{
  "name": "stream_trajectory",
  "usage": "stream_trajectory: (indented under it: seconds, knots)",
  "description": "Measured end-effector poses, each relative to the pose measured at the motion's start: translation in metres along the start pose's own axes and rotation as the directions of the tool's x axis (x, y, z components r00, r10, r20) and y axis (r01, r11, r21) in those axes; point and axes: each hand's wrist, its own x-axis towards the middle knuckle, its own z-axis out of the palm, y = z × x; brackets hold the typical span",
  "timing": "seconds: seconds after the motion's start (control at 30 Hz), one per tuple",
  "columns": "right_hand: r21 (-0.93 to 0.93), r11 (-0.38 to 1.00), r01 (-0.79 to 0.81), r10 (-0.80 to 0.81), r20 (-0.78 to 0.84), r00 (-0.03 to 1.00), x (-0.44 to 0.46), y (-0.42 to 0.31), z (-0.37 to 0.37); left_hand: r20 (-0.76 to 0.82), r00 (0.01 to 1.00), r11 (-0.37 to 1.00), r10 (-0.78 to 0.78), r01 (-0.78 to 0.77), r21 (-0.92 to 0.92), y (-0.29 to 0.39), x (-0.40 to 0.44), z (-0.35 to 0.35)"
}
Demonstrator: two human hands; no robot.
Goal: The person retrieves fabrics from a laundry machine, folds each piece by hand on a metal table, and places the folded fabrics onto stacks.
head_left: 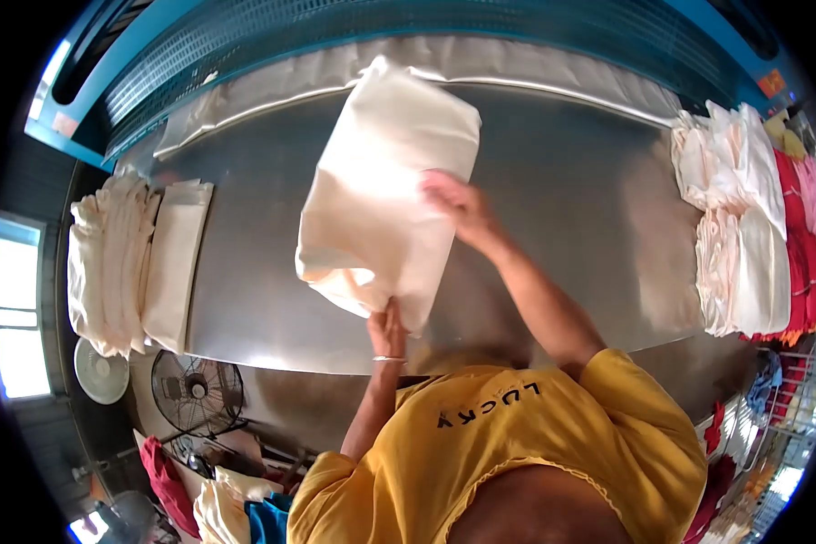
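A folded cream-white cloth [385, 172] lies slantwise over the middle of the metal table [571, 227], its near left part bulging into a loose fold. My left hand [387, 331], with a white band on the wrist, is closed on the cloth's near edge. Over the cloth's right side is my right hand [458, 204], its fingers smeared by motion; whether they touch the fabric is unclear.
Folded white cloths [109, 263] stand at the table's left end, beside a flat folded one [177, 263]. More white cloths [734, 218] and red cloths [798, 245] are piled right. Behind runs a blue machine [335, 32] with a fabric strip [535, 68]. A black fan [198, 390] stands near left.
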Motion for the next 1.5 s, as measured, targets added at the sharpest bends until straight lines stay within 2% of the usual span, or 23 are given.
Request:
stream_trajectory:
  seconds: [0.07,0.13,0.17,0.2,0.33,0.43,0.5,0.53,0.57,0.6,0.63,0.67,0.8,0.87,0.9,0.93,1.03,1.07,1.1,1.3,1.37,1.43,1.5]
  knots:
    - [0.252,0.918,-0.306,0.373,-0.284,0.883,-0.001,0.037,-0.026,-0.142,0.983,0.992,0.119,-0.111,0.067,-0.006,0.002,-0.043]
    - [0.252,0.867,-0.431,0.491,-0.275,0.827,0.000,0.060,-0.035,-0.339,0.865,0.909,0.370,-0.262,0.324,0.000,0.015,-0.066]
    - [0.325,0.795,-0.511,0.567,-0.101,0.817,0.010,0.061,-0.031,-0.194,0.980,0.998,-0.043,0.032,-0.058,0.010,0.019,-0.075]
    - [0.335,0.751,-0.569,0.603,0.003,0.798,0.029,0.082,-0.028,-0.164,0.973,0.980,-0.160,0.137,-0.145,0.015,0.031,-0.076]
    - [0.336,0.892,-0.302,0.379,-0.193,0.905,0.120,0.058,0.059,-0.188,0.975,0.904,-0.115,0.024,-0.427,0.017,0.110,-0.095]
    - [0.330,0.934,-0.139,0.155,-0.022,0.988,0.193,0.000,0.139,-0.228,0.970,0.848,-0.090,-0.046,-0.528,0.069,0.163,-0.171]
    - [0.411,0.906,-0.102,0.093,0.043,0.995,0.217,-0.052,0.215,-0.335,0.936,0.884,0.103,-0.240,-0.400,0.102,0.185,-0.246]
    - [0.461,0.885,-0.067,0.025,0.097,0.995,0.233,-0.055,0.248,-0.149,0.818,0.796,0.556,-0.472,0.380,0.084,0.198,-0.306]
    - [0.465,0.884,-0.042,-0.017,0.121,0.993,0.244,-0.062,0.284,0.076,0.492,0.161,0.867,-0.421,0.893,0.066,0.211,-0.365]
    - [0.483,0.875,0.011,-0.103,0.164,0.981,0.254,-0.059,0.318,0.088,0.523,0.062,0.848,-0.263,0.963,0.104,0.201,-0.397]
    - [0.434,0.901,-0.026,-0.063,0.190,0.980,0.254,-0.067,0.351,-0.262,0.670,0.659,0.695,-0.448,0.604,0.132,0.201,-0.410]
    - [0.301,0.948,-0.099,0.042,0.189,0.981,0.264,-0.059,0.386,-0.567,0.705,0.819,0.425,-0.566,-0.090,0.160,0.201,-0.424]
    - [0.387,0.905,-0.179,0.065,0.289,0.955,0.270,-0.004,0.495,-0.680,0.664,0.945,0.312,-0.141,0.295,0.143,0.225,-0.522]
    - [0.041,0.950,-0.310,0.283,0.308,0.908,0.265,0.040,0.497,-0.518,0.640,0.475,0.568,0.258,0.841,0.098,0.249,-0.565]
    - [-0.406,0.895,0.184,-0.121,0.176,0.977,0.262,0.078,0.485,-0.605,0.516,0.420,0.606,0.439,0.795,0.107,0.246,-0.535]
    - [-0.324,0.941,0.100,-0.020,0.239,0.971,0.248,0.068,0.446,-0.657,0.372,0.372,0.656,0.598,0.710,0.125,0.247,-0.493]
    - [-0.151,0.955,0.256,-0.265,-0.044,0.963,0.212,0.096,0.333,0.003,0.471,0.140,0.882,-0.268,0.953,0.107,0.322,-0.385]
    - [-0.358,0.884,0.300,-0.352,-0.087,0.932,0.202,0.098,0.287,0.236,0.451,0.124,0.861,-0.635,0.762,0.105,0.353,-0.327]
    - [-0.556,0.775,0.301,-0.427,-0.109,0.897,0.186,0.097,0.240,0.331,0.464,0.124,0.822,-0.712,0.691,0.106,0.368,-0.262]
    - [-0.811,0.321,-0.489,-0.404,-0.584,0.704,0.035,0.090,0.006,0.703,0.162,-0.272,0.692,-0.844,0.463,0.123,0.452,0.048]
    - [-0.744,0.350,-0.570,-0.352,-0.668,0.656,-0.020,0.096,-0.030,0.692,0.206,-0.283,0.692,-0.805,0.522,0.119,0.484,0.131]
    - [-0.689,0.372,-0.622,-0.370,-0.725,0.581,-0.040,0.125,-0.048,0.676,0.529,-0.093,0.514,-0.749,0.656,0.111,0.510,0.199]
    - [-0.674,0.405,-0.618,-0.363,-0.739,0.567,-0.037,0.114,-0.049,0.758,0.393,-0.175,0.521,-0.820,0.545,0.114,0.510,0.224]
